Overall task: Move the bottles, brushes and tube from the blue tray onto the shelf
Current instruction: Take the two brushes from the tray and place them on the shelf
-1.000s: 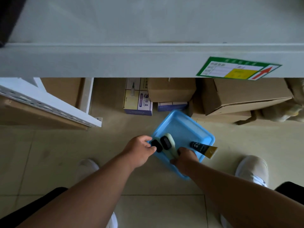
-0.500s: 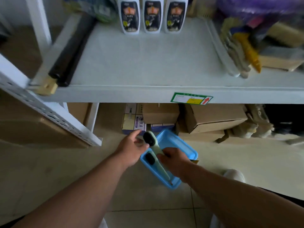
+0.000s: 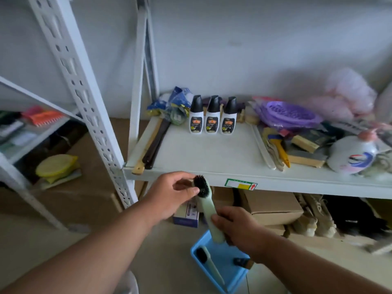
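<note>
My right hand (image 3: 237,227) grips the handle of a pale green brush (image 3: 207,205) with black bristles, held just below the front edge of the white shelf (image 3: 212,153). My left hand (image 3: 171,193) pinches the bristle end of the same brush. On the floor below lies the blue tray (image 3: 230,270), holding a second pale green brush (image 3: 209,265) and a dark tube (image 3: 242,262) with a gold end. Three white bottles (image 3: 212,115) with black caps stand in a row at the back of the shelf.
Long dark and wooden sticks (image 3: 151,145) lie along the shelf's left edge. Purple baskets (image 3: 290,112), wooden brushes (image 3: 305,149) and a white jug (image 3: 352,153) crowd the right side. Cardboard boxes (image 3: 273,205) sit under the shelf. A perforated white upright (image 3: 89,102) stands at left.
Both hands have lifted one brush out of the tray up to the shelf's front edge. My view has tilted up from the floor to the shelf.
</note>
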A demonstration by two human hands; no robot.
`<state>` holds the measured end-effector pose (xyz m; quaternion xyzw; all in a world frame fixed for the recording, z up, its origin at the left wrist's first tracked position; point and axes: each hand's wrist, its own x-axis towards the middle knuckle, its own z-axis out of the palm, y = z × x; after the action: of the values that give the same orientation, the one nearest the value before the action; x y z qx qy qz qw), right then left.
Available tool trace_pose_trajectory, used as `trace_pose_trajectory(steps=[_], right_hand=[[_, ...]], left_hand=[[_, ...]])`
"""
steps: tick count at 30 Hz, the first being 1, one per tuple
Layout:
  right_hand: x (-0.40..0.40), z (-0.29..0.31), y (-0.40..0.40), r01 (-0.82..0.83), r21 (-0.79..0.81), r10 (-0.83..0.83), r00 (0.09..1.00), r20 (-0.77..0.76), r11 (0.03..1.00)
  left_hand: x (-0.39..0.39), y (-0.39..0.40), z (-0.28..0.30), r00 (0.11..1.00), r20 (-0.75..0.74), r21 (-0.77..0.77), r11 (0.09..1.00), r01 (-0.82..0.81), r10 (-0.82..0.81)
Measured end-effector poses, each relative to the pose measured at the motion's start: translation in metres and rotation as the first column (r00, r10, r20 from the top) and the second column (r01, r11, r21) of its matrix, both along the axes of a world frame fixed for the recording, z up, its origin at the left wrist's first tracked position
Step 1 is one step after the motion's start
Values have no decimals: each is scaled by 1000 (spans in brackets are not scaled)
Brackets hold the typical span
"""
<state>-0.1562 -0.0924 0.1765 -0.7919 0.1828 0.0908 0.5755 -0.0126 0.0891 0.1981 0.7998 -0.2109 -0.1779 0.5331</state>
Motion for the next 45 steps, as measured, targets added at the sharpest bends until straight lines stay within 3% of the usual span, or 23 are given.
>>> trace_pose_trajectory(steps=[5, 8, 12, 18, 22, 24, 29, 38, 45], right_hand=[[38, 39, 5, 71, -16, -70, 996, 54, 997], [67, 50, 6, 105, -128, -91, 990, 110, 986], [110, 61, 9, 139, -98, -124, 981, 146, 985], [173, 52, -10, 208, -190, -199, 978, 68, 960], [190, 56, -30, 170, -526, -160, 985, 66, 833], [190, 59, -33, 141, -600, -136, 989, 55, 788], [177, 53, -29, 182, -511, -163, 983, 82, 840], [86, 51, -17, 222, -345, -145, 961, 236, 912], [31, -9, -24, 191, -291, -149, 976, 161, 938]], left_hand=[[26, -12, 41, 991, 118, -43, 997, -61, 66], [52, -23, 49, 983, 161, -29, 996, -86, 90], [95, -40, 44, 980, 172, 24, 994, -104, 98], [146, -73, 24, 982, 153, 47, 992, -116, 107], [162, -94, 5, 986, 121, 10, 993, -116, 113], [163, -99, 1, 986, 121, 20, 993, -117, 113], [145, -88, 7, 988, 98, 31, 992, -124, 121], [40, -22, 26, 977, 172, 113, 983, -145, 124], [-16, -6, -21, 988, 112, 188, 974, -128, 108]])
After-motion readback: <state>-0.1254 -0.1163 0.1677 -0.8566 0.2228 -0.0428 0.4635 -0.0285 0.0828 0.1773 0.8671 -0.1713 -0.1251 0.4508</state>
